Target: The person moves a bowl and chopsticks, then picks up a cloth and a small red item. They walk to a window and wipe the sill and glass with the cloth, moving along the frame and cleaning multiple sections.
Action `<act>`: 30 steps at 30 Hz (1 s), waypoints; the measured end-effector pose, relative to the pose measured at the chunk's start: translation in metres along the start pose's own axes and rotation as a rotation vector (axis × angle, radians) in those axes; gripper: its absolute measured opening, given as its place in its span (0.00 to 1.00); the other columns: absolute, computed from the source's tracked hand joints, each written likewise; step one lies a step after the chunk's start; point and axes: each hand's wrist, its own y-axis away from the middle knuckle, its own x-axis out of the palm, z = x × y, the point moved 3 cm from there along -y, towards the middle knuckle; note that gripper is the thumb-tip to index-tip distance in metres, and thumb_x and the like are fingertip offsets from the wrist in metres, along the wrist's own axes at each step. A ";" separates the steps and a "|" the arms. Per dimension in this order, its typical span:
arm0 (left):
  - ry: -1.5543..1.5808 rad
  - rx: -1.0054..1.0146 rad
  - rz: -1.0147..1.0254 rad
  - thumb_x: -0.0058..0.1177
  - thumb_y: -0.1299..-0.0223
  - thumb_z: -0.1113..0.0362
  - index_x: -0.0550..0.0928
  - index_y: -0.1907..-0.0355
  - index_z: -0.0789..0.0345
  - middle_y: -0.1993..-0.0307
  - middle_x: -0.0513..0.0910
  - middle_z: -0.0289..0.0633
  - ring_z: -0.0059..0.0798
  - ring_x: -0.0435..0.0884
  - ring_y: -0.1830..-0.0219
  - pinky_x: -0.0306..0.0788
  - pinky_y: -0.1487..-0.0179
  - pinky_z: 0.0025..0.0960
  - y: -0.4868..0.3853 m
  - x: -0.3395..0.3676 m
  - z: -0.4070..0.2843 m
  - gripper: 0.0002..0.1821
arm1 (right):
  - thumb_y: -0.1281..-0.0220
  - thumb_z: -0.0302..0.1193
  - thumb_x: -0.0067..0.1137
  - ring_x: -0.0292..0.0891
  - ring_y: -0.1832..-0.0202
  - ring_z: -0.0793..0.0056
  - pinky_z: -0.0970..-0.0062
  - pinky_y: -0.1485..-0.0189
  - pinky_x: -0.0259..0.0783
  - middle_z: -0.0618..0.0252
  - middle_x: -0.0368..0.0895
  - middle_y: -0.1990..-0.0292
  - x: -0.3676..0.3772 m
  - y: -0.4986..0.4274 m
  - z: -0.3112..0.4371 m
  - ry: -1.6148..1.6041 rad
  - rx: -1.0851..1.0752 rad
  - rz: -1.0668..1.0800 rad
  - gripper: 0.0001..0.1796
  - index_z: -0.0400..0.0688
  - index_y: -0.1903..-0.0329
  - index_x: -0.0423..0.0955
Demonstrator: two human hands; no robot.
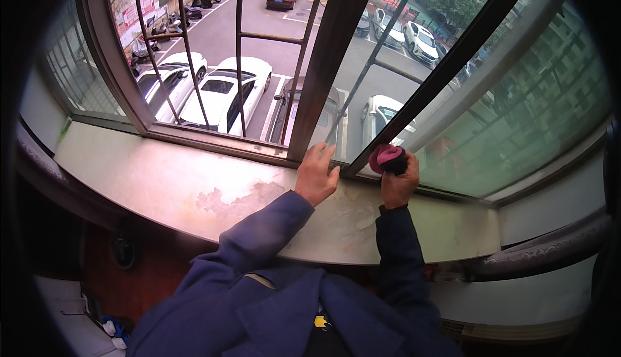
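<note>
My right hand (401, 182) grips a bunched cloth (385, 159), pink on one side and black on the other. It holds the cloth up at the dark window sash frame (427, 83), near its lower end. To the left, my left hand (318, 175) holds nothing, its fingers spread and raised by the bottom of the window pane (356, 95). Whether its fingertips touch the glass or the frame, I cannot tell. Below both hands runs a pale windowsill (145, 172) with a worn, peeling patch (242, 198) left of my left hand.
Metal security bars (240, 37) stand outside the window. Beyond them are parked cars (228, 90) and several scooters (145, 46). A greenish pane (509, 124) fills the right side. Below the sill, a dark round object (122, 246) is near the reddish-brown floor (150, 269).
</note>
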 end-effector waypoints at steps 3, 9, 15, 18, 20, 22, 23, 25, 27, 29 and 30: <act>0.005 0.004 -0.015 0.63 0.50 0.70 0.76 0.43 0.70 0.44 0.73 0.54 0.53 0.73 0.42 0.69 0.39 0.44 -0.005 -0.004 -0.008 0.28 | 0.53 0.20 0.66 0.79 0.60 0.59 0.68 0.54 0.74 0.59 0.79 0.63 -0.022 -0.077 0.034 0.001 -0.196 -0.109 0.17 0.42 0.57 0.78; 0.014 0.032 -0.108 0.63 0.50 0.71 0.77 0.45 0.71 0.44 0.75 0.56 0.53 0.74 0.41 0.69 0.37 0.43 -0.018 -0.022 -0.027 0.26 | 0.55 0.16 0.62 0.78 0.59 0.58 0.66 0.55 0.74 0.58 0.78 0.62 -0.034 -0.143 0.101 0.130 -0.521 -0.272 0.20 0.44 0.55 0.79; -0.007 0.020 -0.129 0.62 0.50 0.72 0.78 0.46 0.70 0.43 0.73 0.55 0.54 0.72 0.42 0.69 0.39 0.45 -0.013 -0.026 -0.014 0.25 | 0.63 0.16 0.56 0.78 0.57 0.57 0.65 0.51 0.75 0.57 0.75 0.61 0.009 -0.006 0.039 0.119 -0.248 0.061 0.26 0.46 0.54 0.80; -0.039 -0.016 -0.075 0.62 0.51 0.72 0.78 0.47 0.70 0.44 0.74 0.55 0.54 0.73 0.43 0.69 0.40 0.45 -0.009 -0.021 -0.007 0.24 | 0.62 0.20 0.57 0.79 0.58 0.55 0.64 0.52 0.76 0.57 0.75 0.62 0.024 0.044 0.018 0.152 -0.085 0.235 0.23 0.45 0.56 0.81; -0.038 0.017 -0.109 0.63 0.51 0.73 0.77 0.46 0.70 0.45 0.76 0.56 0.53 0.75 0.43 0.70 0.39 0.44 -0.012 -0.024 -0.008 0.25 | 0.62 0.20 0.56 0.79 0.59 0.55 0.65 0.53 0.76 0.57 0.75 0.63 0.024 0.043 0.022 0.125 0.033 0.272 0.22 0.45 0.58 0.82; -0.030 0.030 -0.125 0.63 0.51 0.74 0.77 0.45 0.71 0.45 0.76 0.56 0.53 0.76 0.43 0.70 0.38 0.43 -0.013 -0.029 -0.013 0.26 | 0.64 0.18 0.58 0.79 0.59 0.55 0.66 0.52 0.76 0.56 0.76 0.63 0.014 0.008 0.041 0.040 -0.083 0.158 0.24 0.43 0.57 0.82; -0.019 0.047 -0.140 0.62 0.51 0.74 0.77 0.45 0.70 0.45 0.77 0.56 0.52 0.76 0.43 0.70 0.38 0.43 -0.017 -0.032 -0.016 0.26 | 0.64 0.17 0.59 0.79 0.59 0.55 0.64 0.53 0.77 0.57 0.75 0.62 0.005 -0.017 0.055 0.065 -0.185 0.086 0.25 0.45 0.56 0.82; 0.010 0.093 -0.182 0.62 0.51 0.75 0.77 0.45 0.70 0.45 0.76 0.55 0.52 0.76 0.44 0.71 0.39 0.43 -0.026 -0.037 -0.024 0.25 | 0.64 0.13 0.61 0.78 0.58 0.56 0.64 0.53 0.76 0.57 0.77 0.61 -0.008 -0.075 0.085 0.093 -0.328 -0.076 0.27 0.46 0.55 0.82; 0.042 0.136 -0.229 0.61 0.51 0.76 0.77 0.47 0.71 0.45 0.75 0.55 0.53 0.75 0.45 0.71 0.41 0.44 -0.032 -0.043 -0.031 0.24 | 0.63 0.12 0.63 0.78 0.59 0.58 0.65 0.55 0.77 0.58 0.77 0.61 -0.016 -0.119 0.112 0.113 -0.463 -0.219 0.26 0.45 0.55 0.81; 0.031 0.164 -0.263 0.61 0.51 0.76 0.77 0.47 0.71 0.45 0.76 0.55 0.52 0.75 0.45 0.71 0.41 0.44 -0.036 -0.048 -0.034 0.25 | 0.62 0.12 0.62 0.78 0.60 0.59 0.65 0.56 0.77 0.59 0.77 0.62 -0.008 -0.129 0.123 0.052 -0.507 -0.263 0.26 0.46 0.55 0.81; 0.028 0.169 -0.275 0.61 0.52 0.76 0.77 0.47 0.71 0.45 0.76 0.54 0.52 0.75 0.45 0.71 0.42 0.44 -0.037 -0.050 -0.034 0.25 | 0.62 0.13 0.62 0.78 0.60 0.59 0.65 0.57 0.77 0.59 0.77 0.63 -0.001 -0.119 0.124 0.059 -0.550 -0.249 0.26 0.46 0.55 0.81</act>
